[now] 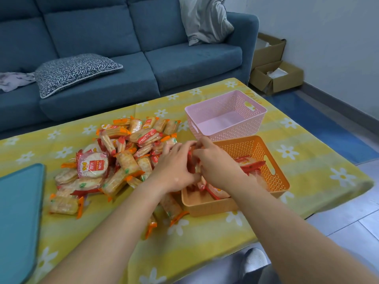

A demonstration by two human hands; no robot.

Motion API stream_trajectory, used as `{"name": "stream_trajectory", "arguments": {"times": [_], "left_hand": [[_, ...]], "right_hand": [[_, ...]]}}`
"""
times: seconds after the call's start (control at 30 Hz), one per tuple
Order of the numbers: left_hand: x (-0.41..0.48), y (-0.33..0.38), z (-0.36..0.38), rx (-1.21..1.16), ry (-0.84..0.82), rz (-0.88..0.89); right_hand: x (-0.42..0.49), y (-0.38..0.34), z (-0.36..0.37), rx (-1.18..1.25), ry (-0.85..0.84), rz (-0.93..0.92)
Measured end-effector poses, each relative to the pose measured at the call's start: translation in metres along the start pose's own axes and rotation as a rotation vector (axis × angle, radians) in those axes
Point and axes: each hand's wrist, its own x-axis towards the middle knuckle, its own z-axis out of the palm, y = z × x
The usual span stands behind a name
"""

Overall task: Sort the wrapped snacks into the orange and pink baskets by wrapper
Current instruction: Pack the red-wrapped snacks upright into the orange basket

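Note:
A pile of wrapped snacks [114, 160], some in red wrappers and some in orange ones, lies on the yellow flowered tablecloth [215, 238]. The orange basket [272, 162] to its right holds a few red-wrapped snacks [249, 163]. Behind it stands the pink basket [225, 113] with nothing in it. My left hand [174, 171] and my right hand [215, 162] meet above the orange basket's left rim. Between them they hold a red-wrapped snack [191, 163], mostly hidden by the curled fingers.
A teal mat or cushion [18, 218] covers the table's left end. A blue sofa [143, 58] with two cushions runs behind the table. Open cardboard boxes [274, 74] sit on the floor at the back right. A foot in a grey sock [254, 261] shows below the table edge.

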Motion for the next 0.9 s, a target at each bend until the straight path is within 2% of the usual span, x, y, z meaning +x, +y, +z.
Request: {"name": "stream_trajectory", "arguments": {"times": [0.1,0.2,0.3,0.33,0.4,0.5,0.67,0.77,0.9], "left_hand": [[0.001,-0.001,0.001,0.067,0.004,0.007],[0.002,0.002,0.006,0.135,0.019,-0.004],[0.003,0.006,0.012,0.198,0.041,0.0],[0.003,0.006,0.013,0.209,0.051,-0.003],[0.002,0.007,0.014,0.226,0.073,0.002],[0.001,0.01,0.013,0.299,0.123,0.054],[0.001,0.014,0.015,0.413,0.164,0.162],[0.004,0.015,0.017,0.437,0.162,0.165],[0.007,0.016,0.021,0.446,0.16,0.153]], "right_hand": [[-0.001,0.003,0.0,0.037,0.041,-0.025],[-0.003,0.007,-0.004,0.067,0.0,-0.009],[-0.004,0.02,-0.02,0.258,-0.018,0.134],[-0.005,0.026,-0.024,0.253,-0.03,0.197],[-0.01,0.039,-0.027,0.084,-0.137,0.303],[-0.017,0.041,-0.018,-0.201,-0.43,0.384],[-0.016,0.032,-0.014,-0.402,-0.556,0.39],[-0.017,0.027,-0.022,-0.353,-0.455,0.378],[-0.016,0.028,-0.043,-0.135,-0.27,0.314]]}}
